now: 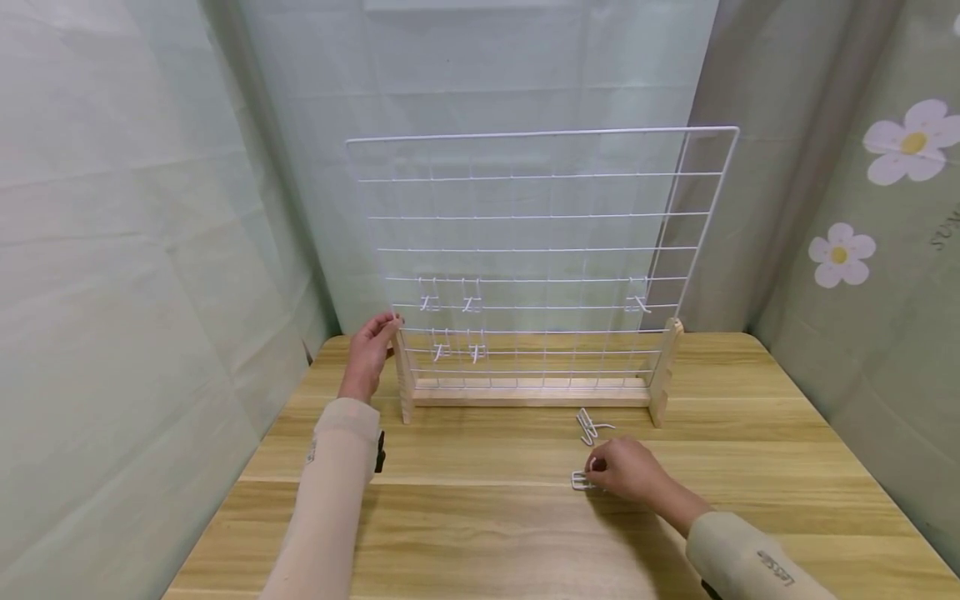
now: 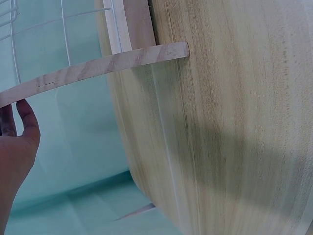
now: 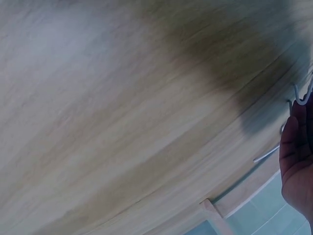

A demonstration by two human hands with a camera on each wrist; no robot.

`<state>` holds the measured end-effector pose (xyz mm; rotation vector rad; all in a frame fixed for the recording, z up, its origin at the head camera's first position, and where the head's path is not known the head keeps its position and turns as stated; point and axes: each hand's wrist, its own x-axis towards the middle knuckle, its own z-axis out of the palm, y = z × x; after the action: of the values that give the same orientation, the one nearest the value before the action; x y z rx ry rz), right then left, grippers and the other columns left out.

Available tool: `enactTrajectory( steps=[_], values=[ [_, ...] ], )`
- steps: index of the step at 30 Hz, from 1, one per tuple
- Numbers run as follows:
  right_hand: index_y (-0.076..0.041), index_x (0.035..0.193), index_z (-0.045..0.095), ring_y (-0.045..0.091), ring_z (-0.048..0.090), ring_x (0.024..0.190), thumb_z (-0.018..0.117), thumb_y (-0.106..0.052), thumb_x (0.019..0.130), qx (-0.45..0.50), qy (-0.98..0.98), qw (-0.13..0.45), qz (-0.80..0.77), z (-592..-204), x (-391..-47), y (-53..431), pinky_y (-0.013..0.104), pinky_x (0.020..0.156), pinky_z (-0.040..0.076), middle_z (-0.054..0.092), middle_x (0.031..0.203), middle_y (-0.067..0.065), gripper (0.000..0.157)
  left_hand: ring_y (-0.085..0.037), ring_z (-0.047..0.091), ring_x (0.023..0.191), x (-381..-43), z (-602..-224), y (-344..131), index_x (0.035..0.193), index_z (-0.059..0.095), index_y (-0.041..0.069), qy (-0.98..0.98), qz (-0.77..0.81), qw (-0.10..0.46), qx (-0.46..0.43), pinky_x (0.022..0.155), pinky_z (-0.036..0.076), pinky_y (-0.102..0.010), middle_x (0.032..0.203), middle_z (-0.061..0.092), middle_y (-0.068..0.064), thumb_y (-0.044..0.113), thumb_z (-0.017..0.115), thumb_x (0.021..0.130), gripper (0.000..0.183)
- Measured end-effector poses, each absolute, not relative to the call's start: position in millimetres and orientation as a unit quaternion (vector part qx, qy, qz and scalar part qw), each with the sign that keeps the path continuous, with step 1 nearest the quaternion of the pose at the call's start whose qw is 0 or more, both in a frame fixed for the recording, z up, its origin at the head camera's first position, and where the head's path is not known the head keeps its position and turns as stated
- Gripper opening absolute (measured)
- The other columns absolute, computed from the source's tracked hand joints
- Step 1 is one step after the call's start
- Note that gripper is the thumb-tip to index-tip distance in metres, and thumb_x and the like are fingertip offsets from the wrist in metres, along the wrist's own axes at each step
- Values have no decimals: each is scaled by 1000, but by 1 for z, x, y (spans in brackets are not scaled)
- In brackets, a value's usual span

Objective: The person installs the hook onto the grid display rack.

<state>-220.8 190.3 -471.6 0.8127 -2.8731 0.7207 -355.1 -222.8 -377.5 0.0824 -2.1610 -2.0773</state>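
Observation:
A white wire grid rack (image 1: 528,249) stands upright in wooden side posts (image 1: 662,379) joined by a wooden crossbar (image 1: 528,393). My left hand (image 1: 367,354) holds the top of the left post; in the left wrist view the fingers (image 2: 30,122) touch the post's edge (image 2: 122,59). Low over the table, my right hand (image 1: 630,472) pinches a white wire hook (image 1: 578,481), partly hidden by the fingers; its bent end (image 3: 301,100) shows in the right wrist view. Another wire hook (image 1: 588,426) lies on the table between that hand and the rack.
Several white hooks hang on the grid: two at upper left (image 1: 471,303), one at upper right (image 1: 637,303), and two at lower left (image 1: 477,351). The wood-grain table (image 1: 465,517) carries the rack. Pale curtains (image 1: 150,275) surround its back and sides.

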Motion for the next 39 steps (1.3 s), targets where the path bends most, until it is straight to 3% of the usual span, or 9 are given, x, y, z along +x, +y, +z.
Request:
enactTrajectory(
  steps=[9, 14, 29, 39],
  values=[
    [-19, 74, 70, 0, 53, 66, 78, -12, 79, 262, -937, 53, 224, -470, -219, 186, 26, 59, 45, 62, 70, -15, 11, -18, 49, 114, -358, -379, -223, 130, 54, 3, -709, -701, 81, 17, 104, 39, -44, 130, 56, -5, 32, 56, 102, 40],
    [-21, 75, 70, 1, 56, 68, 79, -14, 79, 257, -940, 58, 218, -468, -218, 185, 27, 59, 45, 62, 71, -16, 12, -17, 50, 112, -358, -379, -223, 126, 57, 6, -710, -698, 84, 16, 103, 39, -44, 125, 57, -2, 32, 56, 102, 35],
    [-26, 71, 65, -2, 47, 62, 79, -21, 79, 220, -945, 81, 227, -470, -218, 187, 25, 54, 39, 53, 67, -20, 17, -21, 47, 120, -354, -374, -223, 135, 53, 3, -711, -700, 69, 24, 108, 36, -45, 134, 53, -9, 30, 55, 103, 42],
    [-23, 75, 71, -1, 51, 68, 82, -22, 79, 260, -926, 76, 265, -472, -219, 188, 25, 60, 44, 60, 73, -20, 12, -24, 46, 121, -334, -353, -215, 138, 50, -2, -718, -694, 56, 25, 109, 36, -47, 137, 51, -13, 23, 52, 104, 41]
  ],
)
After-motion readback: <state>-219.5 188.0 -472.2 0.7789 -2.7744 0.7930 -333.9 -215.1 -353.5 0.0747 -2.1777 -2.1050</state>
